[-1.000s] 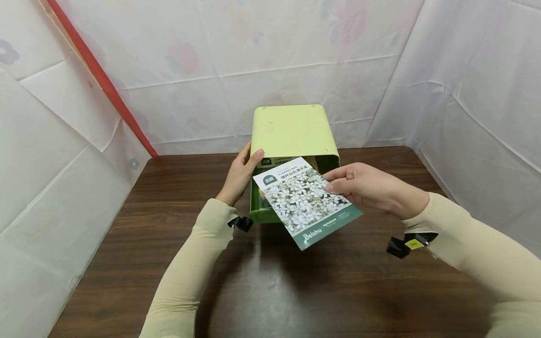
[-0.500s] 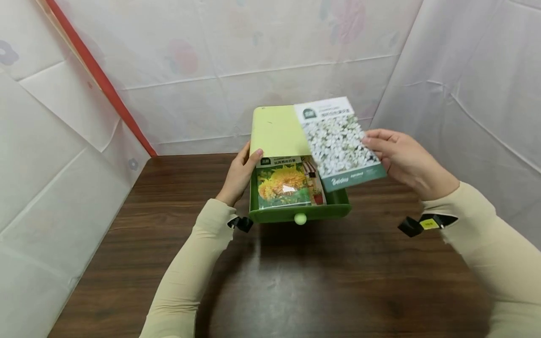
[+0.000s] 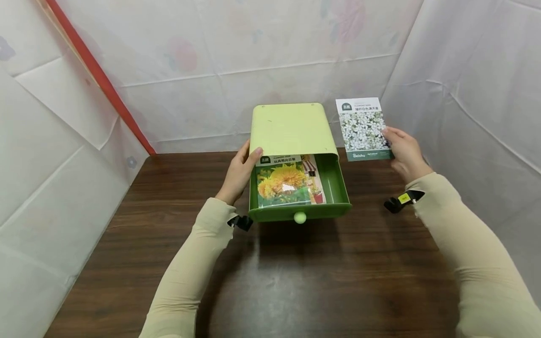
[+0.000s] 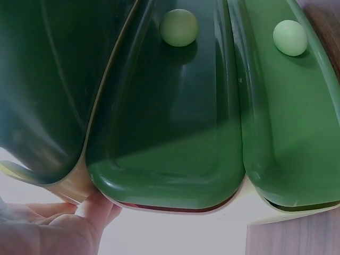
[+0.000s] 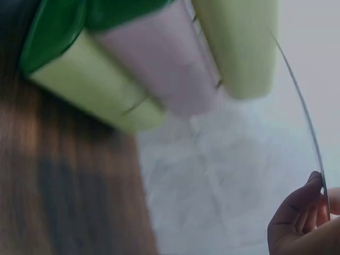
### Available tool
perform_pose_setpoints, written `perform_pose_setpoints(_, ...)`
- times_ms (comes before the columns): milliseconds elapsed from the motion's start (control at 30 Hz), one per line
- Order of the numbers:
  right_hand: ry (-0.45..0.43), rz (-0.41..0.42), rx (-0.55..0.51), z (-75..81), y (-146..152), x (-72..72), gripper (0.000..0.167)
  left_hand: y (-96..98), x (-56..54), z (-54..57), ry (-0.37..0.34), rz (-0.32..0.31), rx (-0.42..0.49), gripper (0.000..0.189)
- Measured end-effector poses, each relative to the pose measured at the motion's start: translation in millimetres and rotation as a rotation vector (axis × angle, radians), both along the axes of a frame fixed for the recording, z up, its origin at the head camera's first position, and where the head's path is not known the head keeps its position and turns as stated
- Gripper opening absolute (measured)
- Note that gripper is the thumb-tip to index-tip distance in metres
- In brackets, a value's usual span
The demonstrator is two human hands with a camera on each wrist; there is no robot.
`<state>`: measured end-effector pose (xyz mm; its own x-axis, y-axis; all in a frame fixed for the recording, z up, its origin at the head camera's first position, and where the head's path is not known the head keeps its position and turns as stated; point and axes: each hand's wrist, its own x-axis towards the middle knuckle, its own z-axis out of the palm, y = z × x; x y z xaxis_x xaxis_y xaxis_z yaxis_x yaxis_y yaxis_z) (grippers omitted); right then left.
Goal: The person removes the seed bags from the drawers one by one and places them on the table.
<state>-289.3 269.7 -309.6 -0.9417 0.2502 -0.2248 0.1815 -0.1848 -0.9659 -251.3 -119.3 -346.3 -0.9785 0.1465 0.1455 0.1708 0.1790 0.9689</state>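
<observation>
A light-green drawer unit stands at the back of the table with its top green drawer pulled out. Inside lie a seed packet with yellow flowers and, partly under it, a card with a striped awning picture. My left hand rests against the unit's left side, fingers straight along the wall and thumb at the top front edge. To the right of the unit, my right hand pinches a white-flower seed packet by its right edge, raised and seen edge-on in the right wrist view.
The left wrist view shows two lower drawers closed, a middle drawer and a bottom drawer, each with a round knob. The middle casing is pink. Dark wooden table lies below, with white cloth hanging behind.
The right hand has carried the white-flower packet up and right, from over the open drawer to beside the unit, uncovering the drawer's contents. The left hand has stayed in place.
</observation>
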Motion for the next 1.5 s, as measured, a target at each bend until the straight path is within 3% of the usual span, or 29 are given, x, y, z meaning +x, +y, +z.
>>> perform_pose_setpoints(133, 0.013, -0.061, 0.004, -27.0, 6.1, -14.9, 0.028, 0.1, -0.2, -0.2, 0.002, 0.0, 0.005, 0.079)
perform_pose_setpoints(300, -0.058, -0.069, 0.146, -58.1, 8.9, -25.8, 0.042, 0.6, 0.6, -0.8, -0.004, 0.001, 0.006, 0.079)
perform_pose_setpoints(500, -0.199, 0.03, 0.351, -91.0, 7.6, -29.1, 0.05, 1.3, 0.9, -2.1, -0.012, 0.003, 0.008, 0.08)
perform_pose_setpoints(733, -0.206, 0.117, 0.5, -118.5, 0.9, -26.1, 0.05, 2.2, 0.5, -2.1, -0.005, 0.008, 0.017, 0.08)
perform_pose_setpoints(933, -0.246, 0.144, 0.549, -126.2, -4.7, -23.3, 0.047, 2.2, 1.0, -2.8, -0.005, 0.01, 0.013, 0.079)
perform_pose_setpoints(1133, -0.29, 0.164, 0.682, -128.3, -6.4, -20.1, 0.043, 2.7, 1.9, -2.5, -0.011, 0.019, 0.009, 0.079)
perform_pose_setpoints(1500, -0.276, 0.156, 0.817, -122.7, -8.6, -12.9, 0.037, 2.7, 1.6, -2.6, -0.012, 0.012, 0.018, 0.082)
